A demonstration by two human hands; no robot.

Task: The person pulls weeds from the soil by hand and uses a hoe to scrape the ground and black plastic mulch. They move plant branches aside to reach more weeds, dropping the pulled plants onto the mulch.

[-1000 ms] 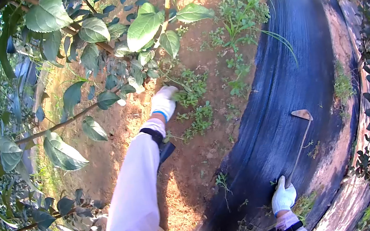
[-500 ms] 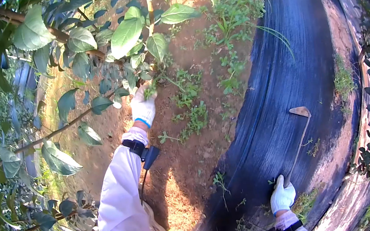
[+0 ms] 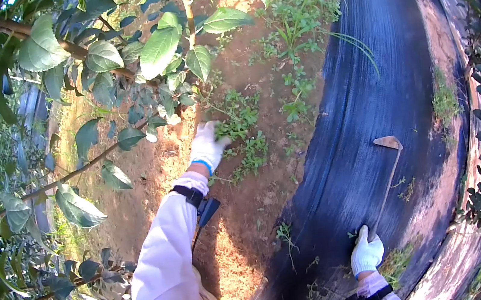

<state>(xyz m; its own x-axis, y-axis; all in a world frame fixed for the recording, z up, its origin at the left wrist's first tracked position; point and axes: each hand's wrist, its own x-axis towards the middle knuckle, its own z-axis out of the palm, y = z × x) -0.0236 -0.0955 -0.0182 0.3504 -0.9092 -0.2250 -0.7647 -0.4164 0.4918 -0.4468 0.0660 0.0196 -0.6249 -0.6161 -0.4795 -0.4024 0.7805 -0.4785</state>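
My left hand [image 3: 208, 146], in a white knitted glove with a blue cuff edge, is low over the soil at the left edge of a patch of green weeds [image 3: 239, 114]. Its thumb and fingers are apart, with the fingertips close to the leaves; whether they touch is hard to see. Gloved the same way, my right hand [image 3: 366, 253] grips the handle of a hand hoe [image 3: 391, 174] at the lower right. The hoe's small blade points away from me, above or resting on the black ground sheet [image 3: 350, 154].
Leafy branches [image 3: 163, 48] overhang the upper left, close to my left arm. Bare brown soil [image 3: 272, 206] runs between them and the sheet. Taller weeds [image 3: 298, 33] grow along the sheet's far edge. Small pulled weeds [image 3: 287, 236] lie on the sheet's near part.
My left hand has moved right and nearer to me, from below the branch to the weed patch. The green sprig it held no longer shows in it. My right hand stays put.
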